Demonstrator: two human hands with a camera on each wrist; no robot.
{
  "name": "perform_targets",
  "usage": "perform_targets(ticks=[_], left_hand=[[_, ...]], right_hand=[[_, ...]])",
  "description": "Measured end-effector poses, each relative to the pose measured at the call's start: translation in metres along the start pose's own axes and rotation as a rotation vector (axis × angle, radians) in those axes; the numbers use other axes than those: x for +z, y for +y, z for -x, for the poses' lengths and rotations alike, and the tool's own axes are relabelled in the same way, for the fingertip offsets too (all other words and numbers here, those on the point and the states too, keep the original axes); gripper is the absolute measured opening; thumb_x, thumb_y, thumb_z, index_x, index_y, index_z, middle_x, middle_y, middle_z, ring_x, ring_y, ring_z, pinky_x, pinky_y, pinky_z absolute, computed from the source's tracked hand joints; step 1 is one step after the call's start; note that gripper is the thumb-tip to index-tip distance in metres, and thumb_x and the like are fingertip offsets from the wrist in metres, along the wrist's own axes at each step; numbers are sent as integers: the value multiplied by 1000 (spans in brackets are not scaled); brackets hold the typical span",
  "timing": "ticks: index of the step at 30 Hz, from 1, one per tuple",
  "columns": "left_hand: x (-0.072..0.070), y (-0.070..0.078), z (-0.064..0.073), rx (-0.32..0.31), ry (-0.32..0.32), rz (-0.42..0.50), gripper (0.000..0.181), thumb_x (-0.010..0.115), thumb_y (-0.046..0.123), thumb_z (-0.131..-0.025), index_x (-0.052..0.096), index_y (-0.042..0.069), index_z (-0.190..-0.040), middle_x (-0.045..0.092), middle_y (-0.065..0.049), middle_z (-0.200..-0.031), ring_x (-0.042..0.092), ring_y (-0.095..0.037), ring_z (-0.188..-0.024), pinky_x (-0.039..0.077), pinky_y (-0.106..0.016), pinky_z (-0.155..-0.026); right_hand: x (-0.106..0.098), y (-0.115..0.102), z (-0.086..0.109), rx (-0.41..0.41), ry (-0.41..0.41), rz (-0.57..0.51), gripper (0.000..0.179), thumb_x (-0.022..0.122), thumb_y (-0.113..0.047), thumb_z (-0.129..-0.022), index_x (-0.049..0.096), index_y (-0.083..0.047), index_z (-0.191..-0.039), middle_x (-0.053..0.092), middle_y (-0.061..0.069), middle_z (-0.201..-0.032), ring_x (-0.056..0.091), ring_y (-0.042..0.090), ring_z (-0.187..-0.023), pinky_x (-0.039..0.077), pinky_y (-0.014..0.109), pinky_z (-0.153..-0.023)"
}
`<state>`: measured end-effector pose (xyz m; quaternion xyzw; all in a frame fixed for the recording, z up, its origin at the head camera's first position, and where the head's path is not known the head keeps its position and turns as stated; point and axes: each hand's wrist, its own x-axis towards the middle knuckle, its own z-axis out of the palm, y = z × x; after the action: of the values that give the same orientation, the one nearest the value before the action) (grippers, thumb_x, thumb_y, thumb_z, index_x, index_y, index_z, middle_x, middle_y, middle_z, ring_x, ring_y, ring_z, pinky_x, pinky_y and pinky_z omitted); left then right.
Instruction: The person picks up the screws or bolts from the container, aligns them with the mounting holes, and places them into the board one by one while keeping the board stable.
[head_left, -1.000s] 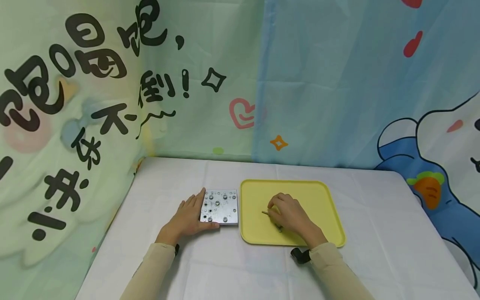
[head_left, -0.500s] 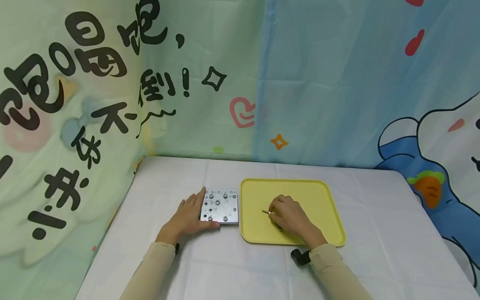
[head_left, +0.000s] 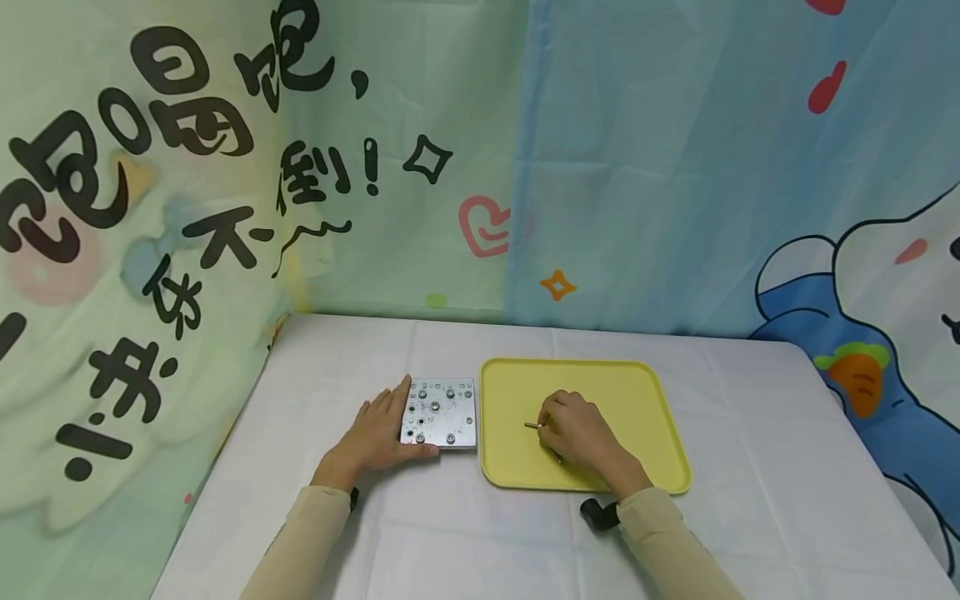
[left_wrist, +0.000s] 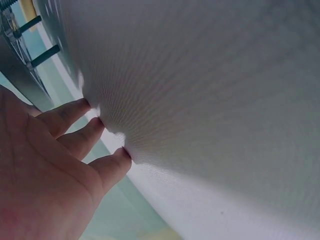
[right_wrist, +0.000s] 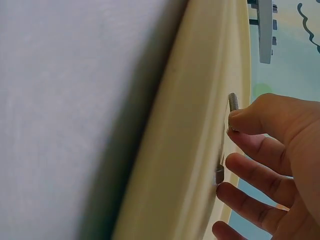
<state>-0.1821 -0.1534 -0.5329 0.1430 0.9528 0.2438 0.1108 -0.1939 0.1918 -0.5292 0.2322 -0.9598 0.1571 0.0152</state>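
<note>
A silver metal plate (head_left: 441, 422) with several screws and holes in its top lies left of the yellow tray (head_left: 622, 387). My left hand (head_left: 372, 435) rests at its near left corner, thumb along the front edge and straight fingers along the left side. In the left wrist view, its fingertips (left_wrist: 122, 156) touch the white cloth. Over the tray, my right hand (head_left: 579, 427) pinches a screw (right_wrist: 233, 102) between thumb and index finger, its threaded end sticking out. A second screw (right_wrist: 220, 174) lies on the tray under the other fingers, partly hidden.
A white cloth (head_left: 450, 533) covers the table. The tray's raised rim (head_left: 482, 425) runs close to the plate's right side. A black wrist device (head_left: 600, 513) sits by the right cuff. Printed curtains (head_left: 645, 192) stand behind and at the left.
My right fingers have shifted very slightly at the screw, and the second screw shows less beneath the hand. My left hand and the plate have stayed in place.
</note>
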Motion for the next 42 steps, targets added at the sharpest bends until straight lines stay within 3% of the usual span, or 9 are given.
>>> perform_targets(ticks=[10, 22, 30, 42], left_hand=[[0, 1, 0, -2, 2, 5, 128, 76, 70, -74, 4, 10, -162, 27, -20, -160, 22, -37, -148, 14, -57, -118], [0, 0, 0, 2, 4, 3, 128, 75, 70, -74, 5, 9, -162, 27, -21, -160, 22, -38, -147, 14, -58, -118], [1, -1, 0, -3, 4, 0, 128, 74, 71, -74, 4, 10, -162, 27, -19, -160, 22, -37, -148, 14, -57, -118], [1, -2, -1, -1, 3, 11, 128, 75, 71, -74, 5, 10, -162, 26, -20, -160, 22, -38, -148, 14, -58, -118]], right_hand=[[-2, 0, -2, -35, 76, -30, 4, 70, -13, -86, 67, -14, -84, 65, 10, -107, 60, 34, -96, 51, 51, -73], [-9, -5, -6, -67, 110, -15, 3, 71, -13, -84, 68, -13, -84, 66, 12, -110, 60, 35, -101, 52, 53, -78], [-19, -24, -14, -101, 110, -14, 4, 67, -13, -87, 69, -11, -85, 65, 11, -113, 60, 34, -102, 51, 53, -78], [-27, -60, -38, -190, 127, -2, 4, 72, -13, -85, 69, -10, -85, 65, 8, -112, 61, 30, -103, 52, 49, -82]])
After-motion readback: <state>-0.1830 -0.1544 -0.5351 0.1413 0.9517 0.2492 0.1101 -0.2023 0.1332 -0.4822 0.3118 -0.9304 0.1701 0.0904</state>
